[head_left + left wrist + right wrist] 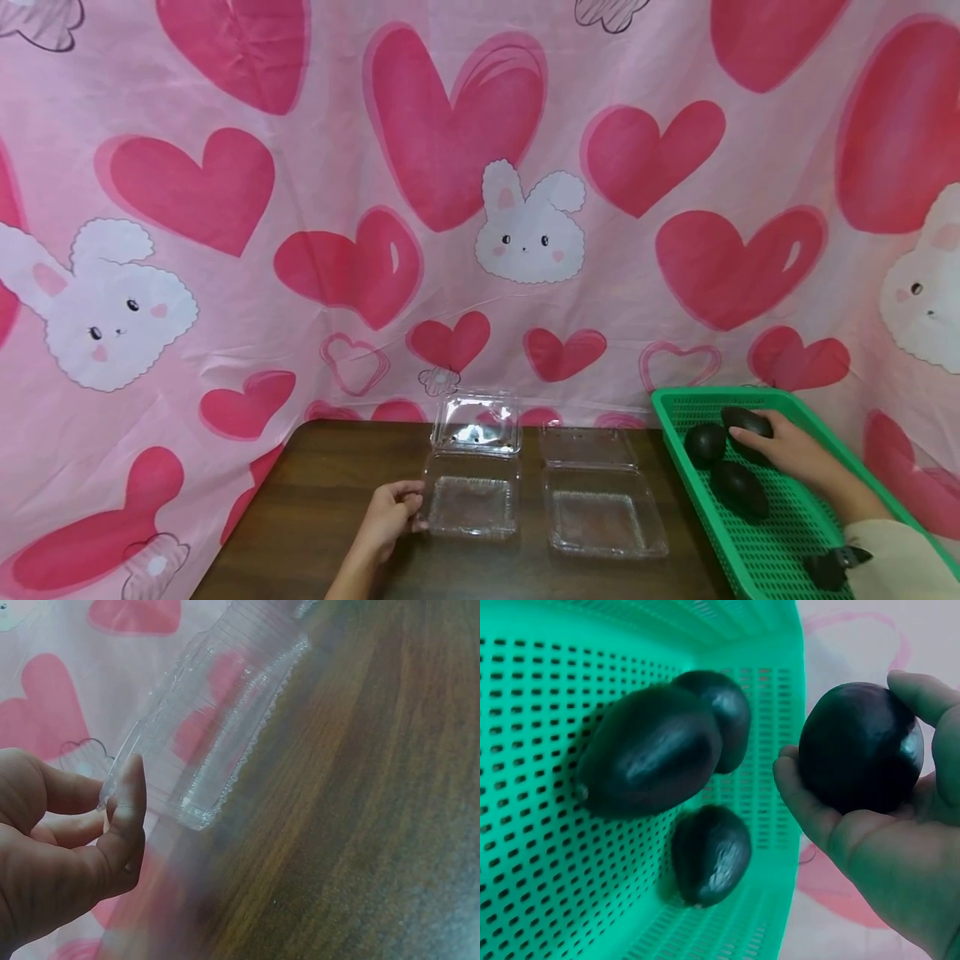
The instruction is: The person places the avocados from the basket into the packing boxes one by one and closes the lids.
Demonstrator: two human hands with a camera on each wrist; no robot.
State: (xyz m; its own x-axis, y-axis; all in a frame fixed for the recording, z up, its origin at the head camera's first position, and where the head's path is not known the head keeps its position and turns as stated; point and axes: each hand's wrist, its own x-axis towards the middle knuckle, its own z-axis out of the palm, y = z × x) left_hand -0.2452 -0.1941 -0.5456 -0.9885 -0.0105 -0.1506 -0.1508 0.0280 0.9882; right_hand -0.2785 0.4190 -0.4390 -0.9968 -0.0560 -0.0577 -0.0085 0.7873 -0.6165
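In the head view, my left hand point(390, 517) is at the left side of a clear plastic clamshell box point(472, 504) that lies with its lid up. The left wrist view shows thumb and fingers pinching the rim of this box point(217, 727). At the right, my right hand point(787, 446) grips a dark, glossy avocado point(746, 419) over the green basket point(795, 408). In the right wrist view, fingers and thumb curl round that avocado point(861, 746). Three more avocados point(652, 750) lie inside the basket, two of them overlapping in this view.
A second clear clamshell box point(603, 517) lies with its lid up between the first box and the basket. The brown wooden table point(300, 517) bears both boxes. Behind it hangs a pink cloth point(450, 300) with hearts and rabbits.
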